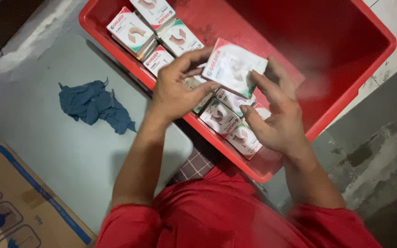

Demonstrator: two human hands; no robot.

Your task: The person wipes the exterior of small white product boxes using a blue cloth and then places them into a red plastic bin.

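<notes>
Red sleeves fill the bottom of the view, closest to the lens, and both forearms reach up from them toward a red plastic bin [368, 41]. Between the hands sits a small flat carton [235, 66], held above the bin's near wall. It is mostly white, with a red band along one edge, a green patch at a lower corner and a pale picture on its face; motion blur softens the print. The carton tilts, its long side running from upper left to lower right.

On the left, the left hand [175, 92] has its grip clenched on the carton's lower left edge, thumb under it and fingers curled over the top corner. Opposite, the right hand [276, 115] pinches the lower right corner between thumb and forefinger, the other fingers spread loosely behind.

Below the held carton, more cartons of the same kind [228, 124] lie in a row along the bin's near wall, and another cluster [152, 27] sits at the bin's upper left corner, some stacked. The rest of the bin floor is bare red.

Left of the bin, a crumpled blue cloth [95, 105] lies on the pale grey table [47, 138]. A brown cardboard box [14, 202] with blue markings occupies the lower left corner.
</notes>
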